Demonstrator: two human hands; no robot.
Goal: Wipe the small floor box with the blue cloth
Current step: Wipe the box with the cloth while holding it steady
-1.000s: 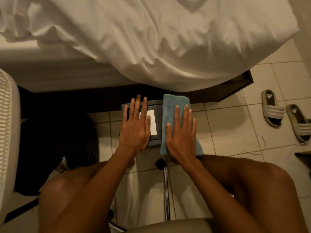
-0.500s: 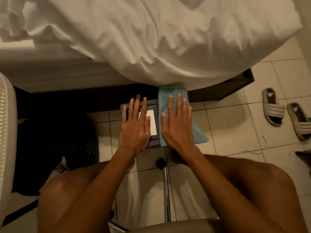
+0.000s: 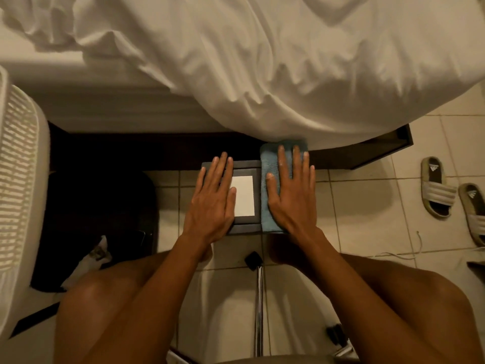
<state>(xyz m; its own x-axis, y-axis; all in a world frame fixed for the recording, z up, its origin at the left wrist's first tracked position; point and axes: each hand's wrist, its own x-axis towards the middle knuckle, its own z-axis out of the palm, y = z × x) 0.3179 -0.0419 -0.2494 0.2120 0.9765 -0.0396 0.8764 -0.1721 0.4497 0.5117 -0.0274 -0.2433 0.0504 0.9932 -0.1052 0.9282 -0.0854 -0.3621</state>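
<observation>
Wiping stroke in hand: right hand, flat and open, presses blue cloth on the right edge of small floor box by the bed, left hand flat, steadying; next, probably sweep leftward over the white label.

Left hand flat on small box (white label), right hand pressing blue cloth.

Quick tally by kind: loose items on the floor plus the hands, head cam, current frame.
Hands: 2, left hand, right hand
Box: 1, small dark box
Cloth: 1, blue cloth
Sandals: 2, near one, far one
Total: 6
</observation>
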